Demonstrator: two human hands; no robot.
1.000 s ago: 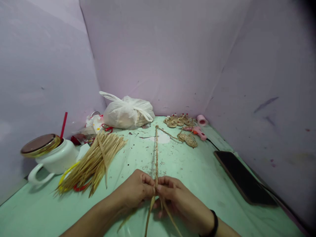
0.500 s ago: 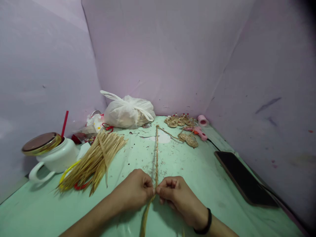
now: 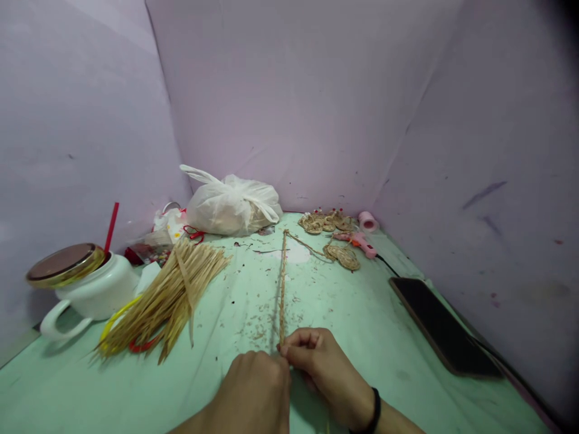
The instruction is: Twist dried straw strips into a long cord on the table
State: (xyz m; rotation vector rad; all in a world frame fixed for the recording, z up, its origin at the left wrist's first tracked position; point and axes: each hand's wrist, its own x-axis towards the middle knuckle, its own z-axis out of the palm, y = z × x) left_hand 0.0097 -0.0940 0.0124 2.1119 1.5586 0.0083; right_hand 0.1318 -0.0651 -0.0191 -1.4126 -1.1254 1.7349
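Two hands meet at the near edge of the green table (image 3: 407, 337). The right hand (image 3: 323, 367) lies low with its back up and its fingers curled in. Its thumb and first finger pinch the near end of a thin braided straw cord (image 3: 283, 283). A black band sits on that wrist. The left hand (image 3: 256, 389) is bunched into a loose fist right beside the right hand, touching it at the knuckles. Its back faces the camera, so the fingertips are hidden and it is not clear if it grips the cord too.

The cord runs in a straight line away from the hands, up the middle of the table toward the far wall. Little bits of straw are scattered around it.

On the left lies a bundle of straw strips (image 3: 167, 295), near a white mug (image 3: 90, 292) with a gold lid. A white plastic bag (image 3: 233, 205) sits far back. Woven straw coils (image 3: 332, 238) and a pink glue gun (image 3: 359, 241) lie at the far right. A dark phone (image 3: 441, 325) lies flat on the right side.
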